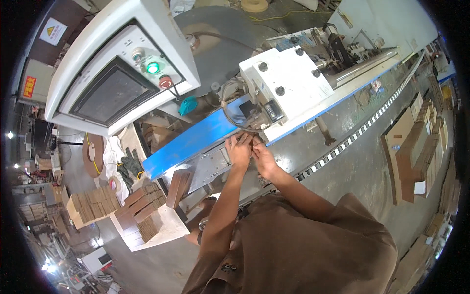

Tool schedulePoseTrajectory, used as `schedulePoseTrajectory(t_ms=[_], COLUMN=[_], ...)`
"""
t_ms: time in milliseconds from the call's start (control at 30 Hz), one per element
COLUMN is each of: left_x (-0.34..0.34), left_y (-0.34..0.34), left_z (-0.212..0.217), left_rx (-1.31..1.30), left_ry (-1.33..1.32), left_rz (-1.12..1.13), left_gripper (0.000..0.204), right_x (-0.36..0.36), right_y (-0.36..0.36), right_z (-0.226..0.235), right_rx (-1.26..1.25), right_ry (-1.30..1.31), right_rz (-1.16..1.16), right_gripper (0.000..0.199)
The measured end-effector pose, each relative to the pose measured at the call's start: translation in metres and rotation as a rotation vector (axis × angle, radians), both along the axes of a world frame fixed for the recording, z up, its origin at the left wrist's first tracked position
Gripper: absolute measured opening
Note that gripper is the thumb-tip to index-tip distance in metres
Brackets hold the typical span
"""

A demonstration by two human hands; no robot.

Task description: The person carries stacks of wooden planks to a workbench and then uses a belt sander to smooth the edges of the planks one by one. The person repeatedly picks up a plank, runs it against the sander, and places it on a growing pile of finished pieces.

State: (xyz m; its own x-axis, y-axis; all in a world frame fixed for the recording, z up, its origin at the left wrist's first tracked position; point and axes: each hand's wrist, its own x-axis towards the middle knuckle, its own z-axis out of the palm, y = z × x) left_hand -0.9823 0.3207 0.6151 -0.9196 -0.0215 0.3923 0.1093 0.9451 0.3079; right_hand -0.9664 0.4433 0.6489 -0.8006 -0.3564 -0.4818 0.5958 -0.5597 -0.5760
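At the middle of the long machine, my left hand (pixel 238 151) lies on the bed's near edge, below the blue guard (pixel 193 139), with its fingers stretched forward. Close beside it, my right hand (pixel 265 160) has its fingers bent and drawn together; whatever they hold is hidden. Both hands' fingertips meet just below the white machine head (pixel 289 90) and its small black counter (pixel 273 111). A thin dark cable loops above the fingers. To the left of my hands, brown wood strips (pixel 179 188) stand together at the end of the metal bed (pixel 208 166).
A white control box with a dark screen (pixel 110 93), a lit green button (pixel 152 67) and a red knob (pixel 165 82) stands at the upper left. Stacked brown strips (pixel 142 203) lie on a side table, near dark gloves (pixel 130 164). A pallet of boards (pixel 416 147) stands right.
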Motion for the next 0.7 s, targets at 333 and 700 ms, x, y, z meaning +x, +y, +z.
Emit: schedulePoseTrajectory(t_ms=[333, 700], left_x=[0.098, 0.203], left_y=[-0.093, -0.192], left_z=[0.066, 0.12], left_rx=[-0.017, -0.182], left_ry=[0.125, -0.231], left_rz=[0.29, 0.719], left_gripper=[0.013, 0.043], right_x=[0.041, 0.031], right_y=[0.015, -0.023], right_z=[0.009, 0.03], right_rx=[0.055, 0.023], right_ry=[-0.186, -0.125], right_rz=[0.161, 0.292], right_gripper=[0.065, 0.05])
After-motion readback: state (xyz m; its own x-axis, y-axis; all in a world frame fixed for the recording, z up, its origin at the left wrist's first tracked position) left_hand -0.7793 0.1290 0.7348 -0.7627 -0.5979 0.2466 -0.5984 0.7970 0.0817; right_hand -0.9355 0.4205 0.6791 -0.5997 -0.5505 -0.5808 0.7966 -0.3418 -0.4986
